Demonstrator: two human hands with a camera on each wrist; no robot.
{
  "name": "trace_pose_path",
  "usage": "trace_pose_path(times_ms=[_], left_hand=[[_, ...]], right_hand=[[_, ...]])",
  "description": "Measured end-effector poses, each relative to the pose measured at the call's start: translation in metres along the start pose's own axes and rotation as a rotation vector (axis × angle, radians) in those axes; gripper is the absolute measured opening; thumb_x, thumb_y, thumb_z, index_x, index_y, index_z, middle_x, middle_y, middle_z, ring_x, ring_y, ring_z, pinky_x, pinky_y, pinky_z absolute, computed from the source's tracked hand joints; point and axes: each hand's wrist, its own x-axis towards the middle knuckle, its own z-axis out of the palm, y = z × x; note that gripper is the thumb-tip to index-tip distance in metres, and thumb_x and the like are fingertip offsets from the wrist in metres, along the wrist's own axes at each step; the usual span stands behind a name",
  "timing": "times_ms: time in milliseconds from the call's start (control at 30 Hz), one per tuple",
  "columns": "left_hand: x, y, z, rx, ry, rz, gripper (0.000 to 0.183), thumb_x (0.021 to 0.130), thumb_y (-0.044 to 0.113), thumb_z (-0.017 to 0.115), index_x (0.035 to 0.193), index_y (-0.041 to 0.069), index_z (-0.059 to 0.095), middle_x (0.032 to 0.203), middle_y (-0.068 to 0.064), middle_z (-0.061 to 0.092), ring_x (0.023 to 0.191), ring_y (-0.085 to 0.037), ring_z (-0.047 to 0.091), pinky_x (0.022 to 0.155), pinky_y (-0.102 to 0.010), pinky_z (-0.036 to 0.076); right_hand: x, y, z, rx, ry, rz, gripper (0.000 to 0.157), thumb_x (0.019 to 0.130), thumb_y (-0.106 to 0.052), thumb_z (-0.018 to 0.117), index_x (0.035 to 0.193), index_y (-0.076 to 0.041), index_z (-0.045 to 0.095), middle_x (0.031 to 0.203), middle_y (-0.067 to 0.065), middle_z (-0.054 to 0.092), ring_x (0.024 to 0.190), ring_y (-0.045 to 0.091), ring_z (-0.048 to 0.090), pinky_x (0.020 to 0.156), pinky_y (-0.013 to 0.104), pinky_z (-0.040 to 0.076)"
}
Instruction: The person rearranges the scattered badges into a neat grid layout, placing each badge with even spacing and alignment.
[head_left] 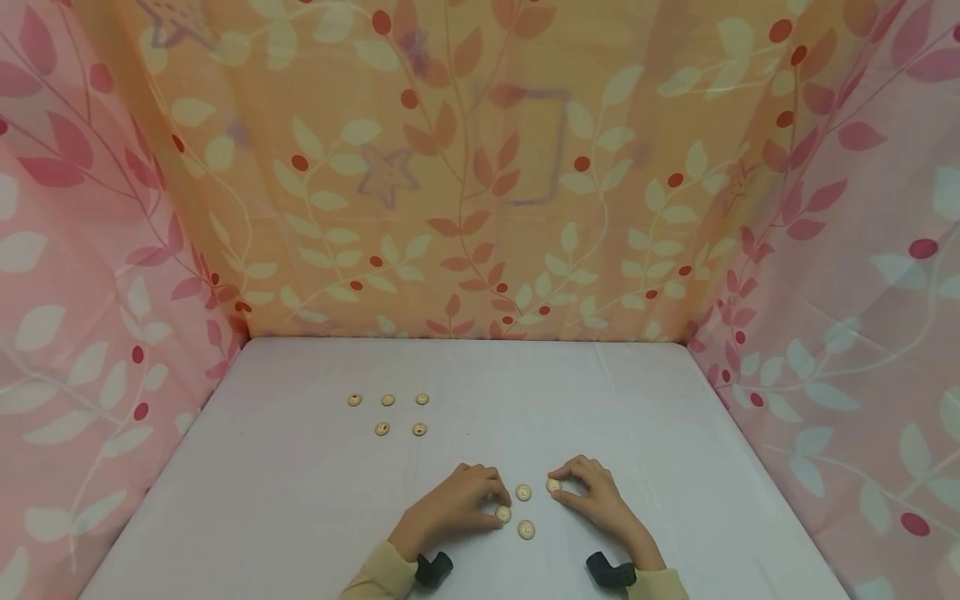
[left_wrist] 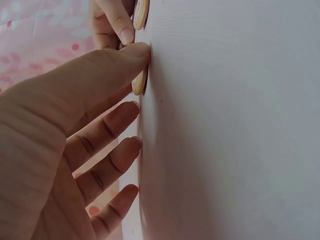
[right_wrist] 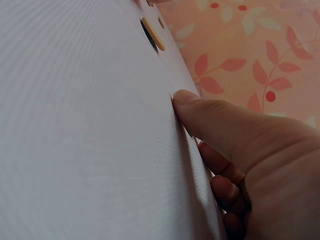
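Observation:
My left hand (head_left: 459, 500) pinches a round pale wooden button (head_left: 503, 515) between thumb and fingers, low over the white table. To its right, my right hand (head_left: 598, 498) holds another such button (head_left: 553, 485) between thumb and forefinger. Between the hands lie two more, an upper button (head_left: 523, 492) and a lower button (head_left: 527, 530). In the left wrist view the thumb partly covers the gripped button (left_wrist: 139, 84), while the other fingers spread beside it. The right thumb (right_wrist: 200, 107) hides its button in the right wrist view, where a loose button (right_wrist: 153, 34) shows beyond.
Farther back on the left, several wooden buttons lie in two rows; a back-row button (head_left: 387, 400) sits behind a front-row button (head_left: 382, 429). Patterned curtains (head_left: 465, 183) enclose the white table (head_left: 600, 392) at the back and both sides.

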Motion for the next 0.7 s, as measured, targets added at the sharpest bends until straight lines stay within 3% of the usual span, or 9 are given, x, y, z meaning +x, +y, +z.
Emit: trace_pose_path(times_ms=[133,433,700], left_hand=[[0.0005,0.0023,-0.0009,0.003,-0.001,-0.014,0.017,0.076,0.037,0.073,0.092,0.033,0.068,0.090,0.023,0.056,0.085,0.004,0.048,0.085,-0.028,0.037],[0.0023,0.0075,-0.0026,0.148,0.013,0.006,0.014,0.076,0.038,0.072,0.089,0.034,0.069,0.086,0.023,0.057,0.081,0.002,0.048,0.088,-0.030,0.037],[0.0014,0.0101,-0.0035,0.192,0.036,0.031,0.008,0.077,0.035,0.070,0.084,0.031,0.070,0.081,0.021,0.057,0.077,0.001,0.047,0.088,-0.032,0.037]], right_hand=[[0.0002,-0.0003,-0.0003,-0.002,0.003,-0.007,0.022,0.075,-0.033,0.075,0.095,-0.034,0.067,0.094,-0.022,0.058,0.084,0.005,0.044,0.078,0.032,0.027],[0.0005,-0.0004,0.0003,-0.003,0.013,-0.003,0.022,0.074,-0.033,0.076,0.094,-0.034,0.067,0.094,-0.022,0.058,0.085,0.005,0.045,0.079,0.033,0.028],[0.0007,0.0010,0.0021,-0.007,0.013,0.012,0.022,0.073,-0.035,0.076,0.094,-0.036,0.067,0.093,-0.023,0.057,0.084,0.005,0.044,0.079,0.033,0.028]])
